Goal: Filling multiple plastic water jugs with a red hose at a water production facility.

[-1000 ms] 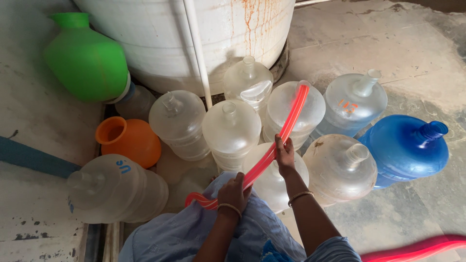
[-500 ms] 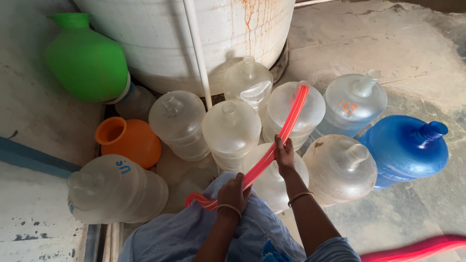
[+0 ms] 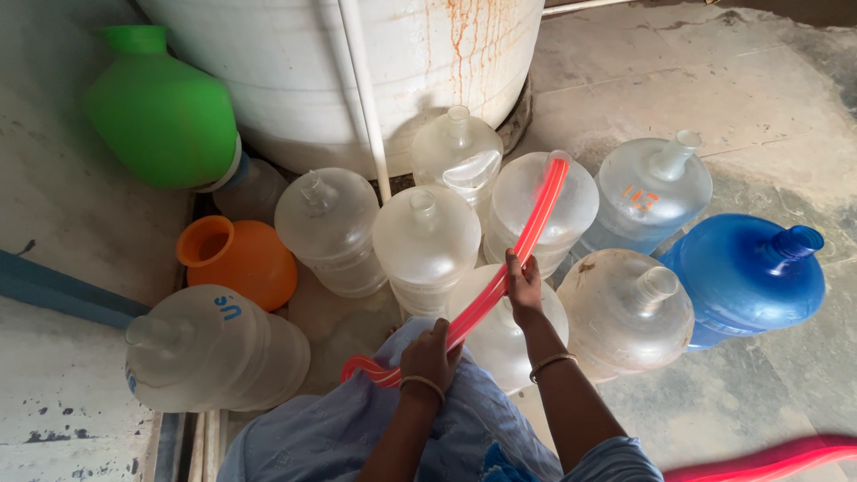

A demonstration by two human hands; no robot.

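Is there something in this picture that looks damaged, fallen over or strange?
Yes. One clear jug lies on its side at lower left, while the others stand. The white tank has orange rust-like streaks. The red hose looks intact.

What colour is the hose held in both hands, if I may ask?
Red hose, clearest in the head view.
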